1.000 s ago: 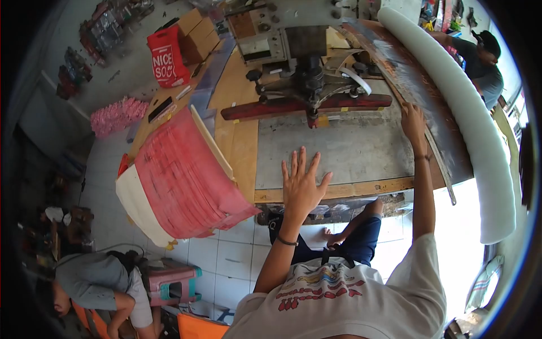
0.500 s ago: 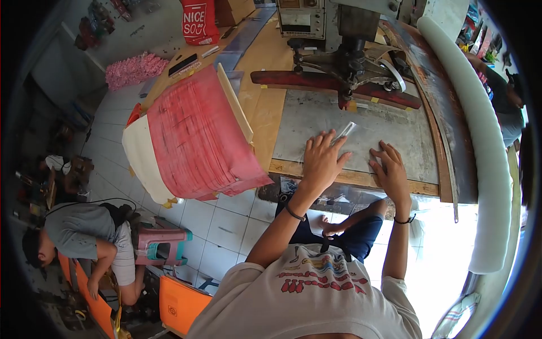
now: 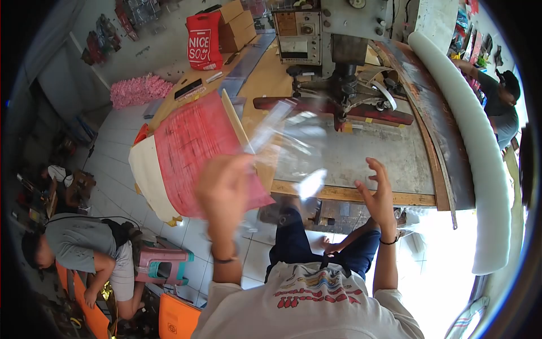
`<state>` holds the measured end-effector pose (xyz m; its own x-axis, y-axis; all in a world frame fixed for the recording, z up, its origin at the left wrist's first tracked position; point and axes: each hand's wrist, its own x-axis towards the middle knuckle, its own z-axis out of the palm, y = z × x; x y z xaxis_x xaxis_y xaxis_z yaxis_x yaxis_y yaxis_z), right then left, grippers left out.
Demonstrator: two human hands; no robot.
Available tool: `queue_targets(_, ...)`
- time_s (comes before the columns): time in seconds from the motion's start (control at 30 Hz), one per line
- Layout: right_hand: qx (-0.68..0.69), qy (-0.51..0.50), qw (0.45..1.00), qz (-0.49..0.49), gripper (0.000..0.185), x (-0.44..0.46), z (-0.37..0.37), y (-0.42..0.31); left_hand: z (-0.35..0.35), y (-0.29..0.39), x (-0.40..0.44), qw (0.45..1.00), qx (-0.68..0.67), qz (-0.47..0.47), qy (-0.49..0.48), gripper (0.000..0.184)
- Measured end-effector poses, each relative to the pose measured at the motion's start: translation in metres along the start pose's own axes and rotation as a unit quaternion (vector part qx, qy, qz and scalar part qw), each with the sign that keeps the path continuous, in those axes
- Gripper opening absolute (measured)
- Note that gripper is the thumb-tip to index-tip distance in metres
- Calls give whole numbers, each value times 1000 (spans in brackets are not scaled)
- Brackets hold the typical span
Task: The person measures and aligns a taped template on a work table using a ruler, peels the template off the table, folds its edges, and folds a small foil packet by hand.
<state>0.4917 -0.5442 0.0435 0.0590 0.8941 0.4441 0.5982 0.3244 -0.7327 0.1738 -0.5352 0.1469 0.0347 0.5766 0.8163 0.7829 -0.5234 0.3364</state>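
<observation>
A clear plastic sheet (image 3: 305,138), blurred by motion, hangs in the air over the near left part of the grey metal plate (image 3: 389,150). My left hand (image 3: 226,186) is at its left end, in front of the pink sheets (image 3: 192,144); the hand is smeared, but its fingers look closed on the sheet. Near the wooden front edge of the plate, my right hand (image 3: 378,195) is raised with thumb and fingers apart and nothing in it. Behind the plastic stands the press, with a long red bar (image 3: 381,113) above the plate.
A white foam roll (image 3: 466,135) lies along the right side. On the left of the table are a phone (image 3: 188,89) and a red bag (image 3: 204,42). One person (image 3: 84,243) bends at lower left; another (image 3: 499,107) is at far right.
My left hand has moved left off the plate, and the clear plastic has come up with it. My right hand has lifted off the plate's front edge, and its fingers are curved.
</observation>
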Motion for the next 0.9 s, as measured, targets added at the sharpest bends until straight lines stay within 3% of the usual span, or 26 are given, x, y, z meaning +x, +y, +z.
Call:
queue_targets(0.1,35,-36,999,7,53,6,13,2,-51,-48,50,992,96,-26,73,12)
queue_targets(0.17,27,-54,998,12,51,6,21,4,-71,-92,81,981,175,-78,30,13)
queue_targets(0.23,-9,-42,999,-14,44,6,28,13,-73,-170,98,979,166,-117,-15,14)
queue_targets(0.4,-54,-30,998,-14,36,8,30,12,-29,-316,86,961,225,-102,-122,19)
queue_targets(0.5,-64,-23,998,-16,33,9,30,10,2,-380,68,938,150,-188,-251,21)
queue_targets(0.6,-65,-14,998,21,29,11,34,8,20,-407,77,901,-22,-259,-349,29)
queue_targets(0.7,-81,11,996,20,23,16,40,8,33,-364,129,864,198,-227,-402,34)
queue_targets(0.8,-101,36,994,17,16,23,46,7,67,-366,171,873,231,-121,-413,37)
queue_targets(0.9,-123,58,989,59,10,21,53,11,116,-376,203,890,195,-133,-390,36)
